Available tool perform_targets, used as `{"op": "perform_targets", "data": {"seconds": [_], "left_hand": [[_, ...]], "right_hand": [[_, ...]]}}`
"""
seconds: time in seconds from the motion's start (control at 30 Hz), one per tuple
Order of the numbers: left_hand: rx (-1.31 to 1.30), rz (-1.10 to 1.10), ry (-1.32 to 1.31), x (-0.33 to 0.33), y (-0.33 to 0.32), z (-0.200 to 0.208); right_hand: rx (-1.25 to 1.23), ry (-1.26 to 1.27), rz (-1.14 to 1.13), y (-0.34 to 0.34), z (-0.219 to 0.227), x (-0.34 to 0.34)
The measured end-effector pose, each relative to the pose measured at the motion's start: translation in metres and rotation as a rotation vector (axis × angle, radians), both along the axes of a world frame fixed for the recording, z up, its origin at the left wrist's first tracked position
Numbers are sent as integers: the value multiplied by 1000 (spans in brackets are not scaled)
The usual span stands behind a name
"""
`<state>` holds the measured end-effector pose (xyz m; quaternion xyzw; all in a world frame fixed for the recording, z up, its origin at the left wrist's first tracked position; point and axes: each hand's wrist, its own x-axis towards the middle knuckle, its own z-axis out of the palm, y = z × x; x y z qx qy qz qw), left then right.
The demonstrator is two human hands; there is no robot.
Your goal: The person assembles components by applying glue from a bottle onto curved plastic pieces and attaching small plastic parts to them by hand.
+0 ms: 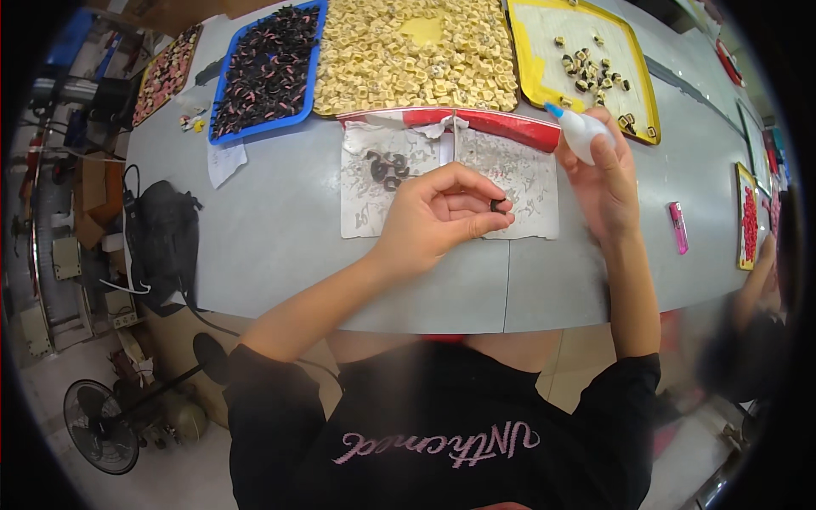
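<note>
Between the thumb and fingertips of my left hand point(438, 212) is a small black curved piece point(497, 205), pinched above a stained white sheet point(365, 223). My right hand point(608, 183) grips a white squeeze bottle point(586, 136) with a blue tip, tilted so that the tip points up and to the left. Several black curved pieces point(387, 168) lie on the sheet, just beyond my left hand. Behind the sheet, a blue tray point(314, 64) holds many black and pink curved pieces. Beside it, a wide tray is heaped with small cream-coloured square parts point(408, 72).
At the back right, a yellow tray point(643, 76) carries several cream-and-black parts. A pink lighter point(677, 228) lies right of my right arm. A black bag-like object point(166, 234) sits at the table's left, a fan point(100, 425) below. Another person's arm point(756, 276) shows far right.
</note>
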<state>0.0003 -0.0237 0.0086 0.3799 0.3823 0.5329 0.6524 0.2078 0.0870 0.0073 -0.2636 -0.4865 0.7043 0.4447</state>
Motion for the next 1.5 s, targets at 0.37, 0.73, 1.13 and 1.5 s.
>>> {"op": "perform_targets", "data": {"seconds": [0.37, 0.73, 1.13, 1.5], "left_hand": [[6, -74, 31, 0, -3, 0], [-90, -103, -34, 5, -9, 2], [43, -40, -102, 7, -11, -13], [187, 3, -26, 9, -13, -16]], "right_hand": [[-62, 169, -23, -8, 1, -3], [4, 144, -14, -16, 4, -4], [48, -49, -14, -37, 18, -12], [35, -108, 4, -40, 19, -15]]}}
